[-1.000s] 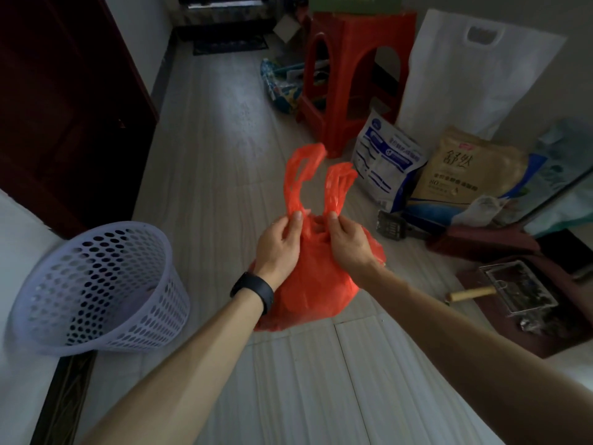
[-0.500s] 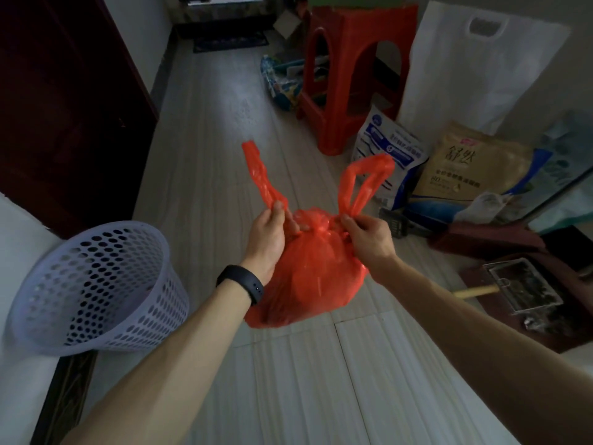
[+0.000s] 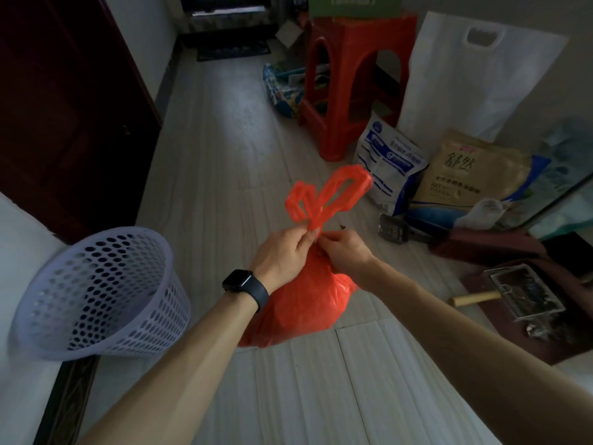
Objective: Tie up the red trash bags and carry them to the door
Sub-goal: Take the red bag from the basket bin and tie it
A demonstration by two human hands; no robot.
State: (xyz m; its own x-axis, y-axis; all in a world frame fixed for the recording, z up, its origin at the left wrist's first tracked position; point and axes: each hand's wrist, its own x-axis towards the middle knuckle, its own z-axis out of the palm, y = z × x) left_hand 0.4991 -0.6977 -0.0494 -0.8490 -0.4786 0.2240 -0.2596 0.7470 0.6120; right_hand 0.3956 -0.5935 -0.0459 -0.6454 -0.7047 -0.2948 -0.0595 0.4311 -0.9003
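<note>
A full red trash bag [image 3: 301, 303] hangs in front of me above the pale floor. Its two handle loops [image 3: 333, 194] stand up together above a gathered neck. My left hand [image 3: 282, 255], with a dark watch on the wrist, pinches the neck and the base of the loops from the left. My right hand [image 3: 345, 252] pinches the same knot area from the right, fingertips almost meeting the left ones. The knot itself is hidden between my fingers.
A lilac perforated basket [image 3: 99, 293] lies tilted at the left. A red plastic stool [image 3: 356, 81], a white bag [image 3: 475, 78], printed sacks [image 3: 471, 168] and a metal tray [image 3: 526, 290] crowd the right side. A dark wooden door [image 3: 64, 107] is at left; the corridor runs ahead.
The two handle loops, pulled wide apart half a second ago, now stand together above the neck. Both hands have come together at the bag's neck.
</note>
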